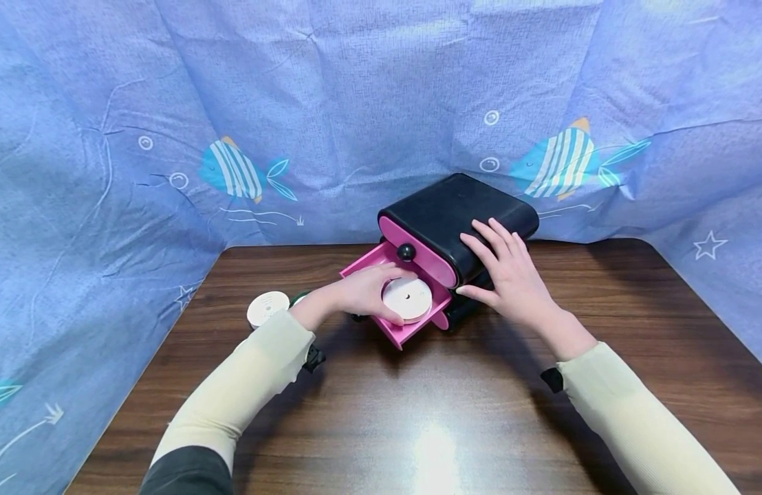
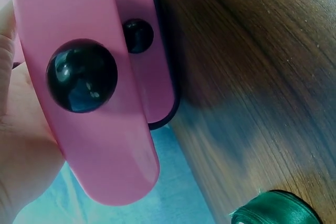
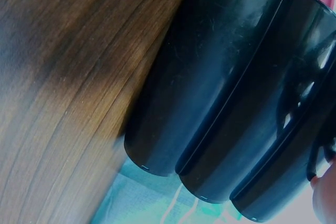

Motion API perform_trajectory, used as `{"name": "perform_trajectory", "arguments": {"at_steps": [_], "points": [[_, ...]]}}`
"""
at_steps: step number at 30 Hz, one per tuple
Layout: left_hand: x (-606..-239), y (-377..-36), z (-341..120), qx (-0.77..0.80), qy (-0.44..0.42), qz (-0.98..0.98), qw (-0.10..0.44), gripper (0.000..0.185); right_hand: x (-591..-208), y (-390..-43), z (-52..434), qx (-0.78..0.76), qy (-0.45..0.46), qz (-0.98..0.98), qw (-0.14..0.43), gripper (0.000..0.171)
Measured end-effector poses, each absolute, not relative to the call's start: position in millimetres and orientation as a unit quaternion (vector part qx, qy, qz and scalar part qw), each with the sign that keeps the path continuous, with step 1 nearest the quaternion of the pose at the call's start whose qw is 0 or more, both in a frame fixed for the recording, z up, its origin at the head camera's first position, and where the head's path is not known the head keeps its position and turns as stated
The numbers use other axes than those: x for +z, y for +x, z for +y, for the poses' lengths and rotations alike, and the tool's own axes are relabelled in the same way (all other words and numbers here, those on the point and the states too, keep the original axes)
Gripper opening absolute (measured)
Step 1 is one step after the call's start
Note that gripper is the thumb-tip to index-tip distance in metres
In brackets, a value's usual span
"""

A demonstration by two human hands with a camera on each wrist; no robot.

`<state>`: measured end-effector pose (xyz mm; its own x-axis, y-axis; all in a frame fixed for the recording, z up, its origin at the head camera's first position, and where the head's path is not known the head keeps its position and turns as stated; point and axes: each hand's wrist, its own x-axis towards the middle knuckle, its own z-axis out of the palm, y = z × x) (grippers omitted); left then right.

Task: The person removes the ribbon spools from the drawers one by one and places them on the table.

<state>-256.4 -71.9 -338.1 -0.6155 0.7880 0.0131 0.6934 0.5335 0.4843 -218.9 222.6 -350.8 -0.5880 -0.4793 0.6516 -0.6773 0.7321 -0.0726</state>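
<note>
Here the left hand (image 1: 362, 292) reaches into the pulled-out pink drawer (image 1: 390, 292) of the black drawer box (image 1: 458, 213), its fingers curled round the edge of a white spool (image 1: 408, 299) that lies flat inside the drawer; the step in hand looks like seating that spool in the drawer, or lifting it out, and the pictures do not settle which. The right hand (image 1: 511, 275) rests on the box's top and near side, fingers straight and spread, thumb against the side, steadying it and gripping nothing. The open drawer holds the white spool and nothing else that shows; the drawer above it is closed, its pink front (image 2: 89, 103) carrying a round black knob (image 2: 81, 75); what lies inside that one is hidden. Left of the box, on the wooden table (image 1: 430, 405), sits a second white spool (image 1: 267, 307), and just beside it a roll of green ribbon (image 2: 278, 209). By my judgement the next move calls for the left hand to clear the drawer while the right keeps the box from sliding.
</note>
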Motion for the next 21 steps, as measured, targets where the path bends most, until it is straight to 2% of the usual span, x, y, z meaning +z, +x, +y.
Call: {"name": "perform_trajectory", "arguments": {"at_steps": [5,12,21], "points": [[-336.2,-257.3,-77.7,0.249,0.421,0.866,0.104,0.076,-350.9,-218.8,222.5,0.158,0.329,-0.877,0.313,0.084],[-329.2,-259.8,-85.6,0.265,0.436,0.857,0.075,0.076,-351.1,-217.6,222.6,0.155,0.324,-0.880,0.311,0.084],[-315.6,-255.5,-100.1,0.285,0.404,0.864,0.096,0.075,-349.9,-217.4,222.6,0.153,0.326,-0.880,0.310,0.084]]}}
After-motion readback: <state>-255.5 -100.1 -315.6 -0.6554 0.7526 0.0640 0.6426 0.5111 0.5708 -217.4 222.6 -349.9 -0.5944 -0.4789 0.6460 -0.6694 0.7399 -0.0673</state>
